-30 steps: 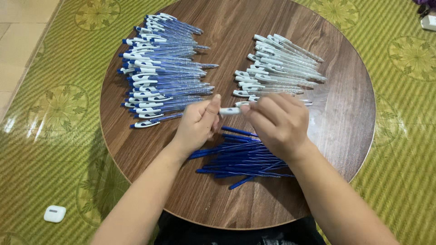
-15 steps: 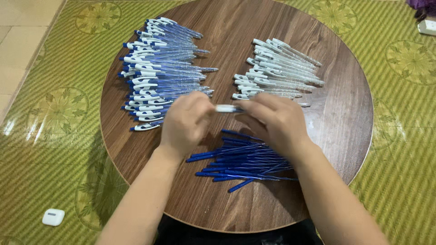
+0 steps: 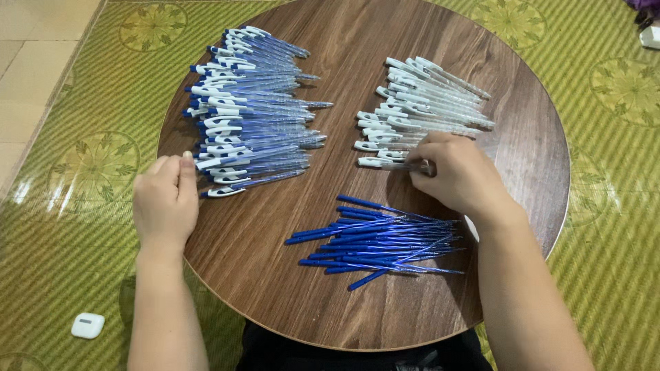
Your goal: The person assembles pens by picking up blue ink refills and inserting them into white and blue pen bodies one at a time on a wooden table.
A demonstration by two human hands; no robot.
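Round table of dark wood-grain laminate (image 3: 275, 275) stands on a woven green floor mat with yellow leaf medallions (image 3: 605, 206). Beige floor tiles (image 3: 27, 69) show at upper left. Small white rounded case (image 3: 87, 325) lies on the mat. Soft glare lower left.

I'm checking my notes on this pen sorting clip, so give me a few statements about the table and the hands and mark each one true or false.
1. The right hand rests at the near end of the pile of empty white pen barrels. True.
2. The left hand holds a blue refill. False: it lies by the pile of assembled pens, and a grip cannot be made out.
3. The blue refills lie nearest the person. True.
4. The table is square. False: it is round.
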